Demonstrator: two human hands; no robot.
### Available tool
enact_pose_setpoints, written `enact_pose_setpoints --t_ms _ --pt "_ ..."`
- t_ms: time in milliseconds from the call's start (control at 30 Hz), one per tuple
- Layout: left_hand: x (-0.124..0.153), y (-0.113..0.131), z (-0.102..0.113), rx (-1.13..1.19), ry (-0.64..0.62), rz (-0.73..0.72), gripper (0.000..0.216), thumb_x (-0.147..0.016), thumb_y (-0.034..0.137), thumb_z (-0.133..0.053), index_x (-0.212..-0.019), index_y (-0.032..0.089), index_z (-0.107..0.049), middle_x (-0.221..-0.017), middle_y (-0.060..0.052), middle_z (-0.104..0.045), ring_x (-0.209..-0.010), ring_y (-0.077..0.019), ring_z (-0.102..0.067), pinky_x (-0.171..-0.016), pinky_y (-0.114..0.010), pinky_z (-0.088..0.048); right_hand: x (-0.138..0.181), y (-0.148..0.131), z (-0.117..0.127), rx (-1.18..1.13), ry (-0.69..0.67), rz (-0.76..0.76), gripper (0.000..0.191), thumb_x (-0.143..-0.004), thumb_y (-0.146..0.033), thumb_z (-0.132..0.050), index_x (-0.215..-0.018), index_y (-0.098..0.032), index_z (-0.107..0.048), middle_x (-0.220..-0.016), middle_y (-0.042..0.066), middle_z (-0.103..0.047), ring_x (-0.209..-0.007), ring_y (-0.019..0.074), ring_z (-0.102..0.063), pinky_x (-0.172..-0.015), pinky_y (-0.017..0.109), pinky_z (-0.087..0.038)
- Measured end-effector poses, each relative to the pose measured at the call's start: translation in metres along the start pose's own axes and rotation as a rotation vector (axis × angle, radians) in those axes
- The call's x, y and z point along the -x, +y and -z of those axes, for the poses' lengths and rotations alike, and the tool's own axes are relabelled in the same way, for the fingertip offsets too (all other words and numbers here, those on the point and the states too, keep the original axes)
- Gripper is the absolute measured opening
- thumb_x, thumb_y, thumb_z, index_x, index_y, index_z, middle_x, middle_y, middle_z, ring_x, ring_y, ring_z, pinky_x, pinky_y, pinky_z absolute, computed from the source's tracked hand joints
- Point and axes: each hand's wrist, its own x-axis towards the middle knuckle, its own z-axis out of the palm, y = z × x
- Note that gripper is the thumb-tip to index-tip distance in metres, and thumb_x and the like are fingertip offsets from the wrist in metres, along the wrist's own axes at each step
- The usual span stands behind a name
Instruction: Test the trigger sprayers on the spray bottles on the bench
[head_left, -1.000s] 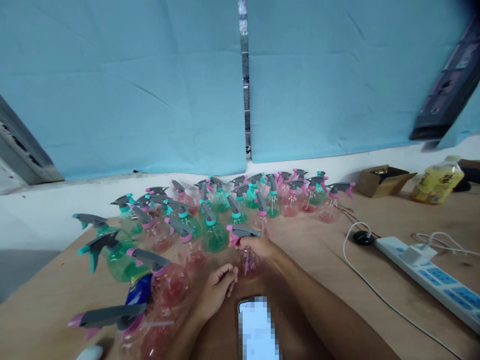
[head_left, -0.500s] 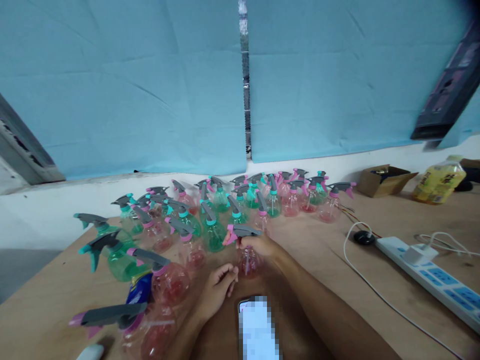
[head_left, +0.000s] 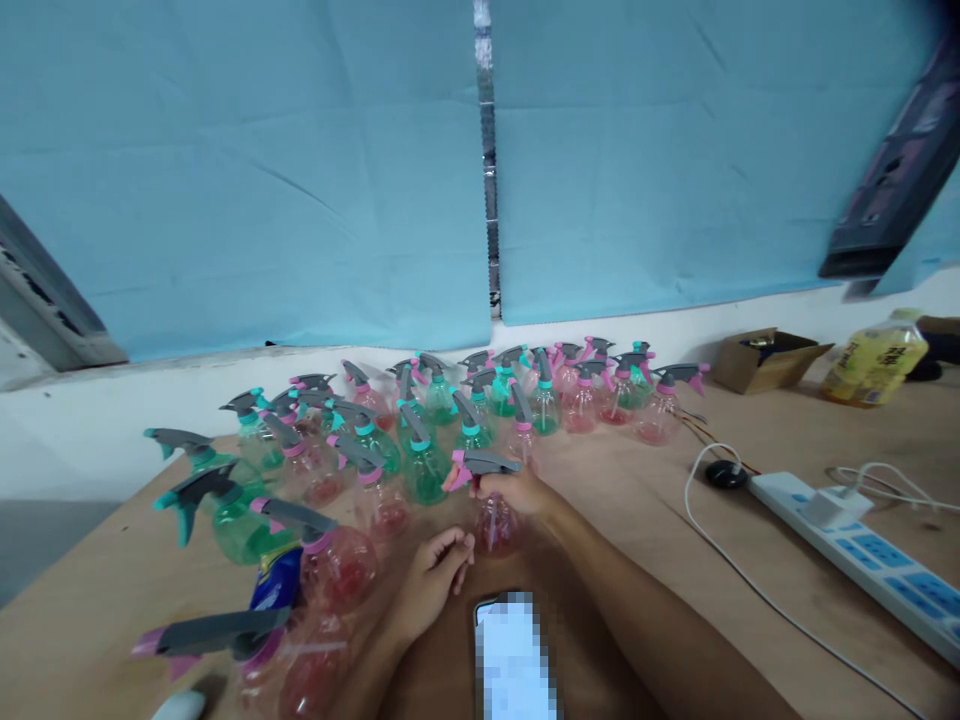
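Observation:
My right hand [head_left: 514,490] is wrapped round the neck of a pink spray bottle [head_left: 496,530] with a grey and pink trigger head. The bottle stands upright on the table, and my fingers partly cover its neck. My left hand [head_left: 436,575] rests just left of the bottle's base, its fingers curled in and nothing visible in them. Close behind both hands are a green spray bottle [head_left: 426,470] and a pink one [head_left: 384,510]. A phone [head_left: 516,655] with a blurred-out screen lies in front of the held bottle.
Several more pink and green spray bottles [head_left: 581,405] crowd the table's back and left. A blue packet [head_left: 276,578] lies among the left ones. On the right are a power strip [head_left: 862,550], cables, a black mouse-like object [head_left: 726,474], a cardboard box [head_left: 765,365] and a yellow-labelled bottle [head_left: 874,362].
The whole view has shifted very slightly. Both hands and the held spray bottle keep the same places and poses.

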Motion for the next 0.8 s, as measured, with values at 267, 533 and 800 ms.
enact_pose_setpoints --t_ms 267,533,800 --pt "0.0003 0.0032 0.0000 -0.001 0.006 0.009 0.044 -0.092 0.056 -0.046 -0.071 0.018 -0.054 -0.054 0.006 -0.044 -0.051 -0.0105 -0.043 -0.056 -0.022 -0.032 0.0004 -0.0029 -0.0034 -0.032 0.042 -0.010 0.025 -0.064 -0.015 -0.052 -0.078 -0.019 -0.072 -0.069 -0.001 -0.062 -0.069 0.0153 -0.053 -0.063 0.025 -0.040" --pt "-0.0004 0.0029 0.0002 0.000 -0.002 0.003 0.044 -0.092 0.056 -0.046 -0.071 0.018 -0.054 -0.054 0.006 -0.045 -0.050 -0.0105 -0.043 -0.056 -0.022 -0.032 0.0002 -0.0021 -0.0037 -0.025 0.049 0.003 0.031 -0.063 -0.014 -0.052 -0.084 -0.020 -0.074 -0.068 -0.002 -0.061 -0.064 0.0134 -0.050 -0.058 0.024 -0.036" --pt "-0.0004 0.0006 0.0008 0.001 0.009 -0.010 0.043 -0.092 0.055 -0.046 -0.072 0.018 -0.055 -0.054 0.005 -0.046 -0.050 -0.0105 -0.045 -0.056 -0.022 -0.033 -0.0017 -0.0012 -0.0079 -0.018 0.066 0.057 0.030 -0.066 -0.014 -0.051 -0.086 -0.020 -0.073 -0.068 -0.002 -0.062 -0.066 0.0139 -0.053 -0.062 0.025 -0.041"
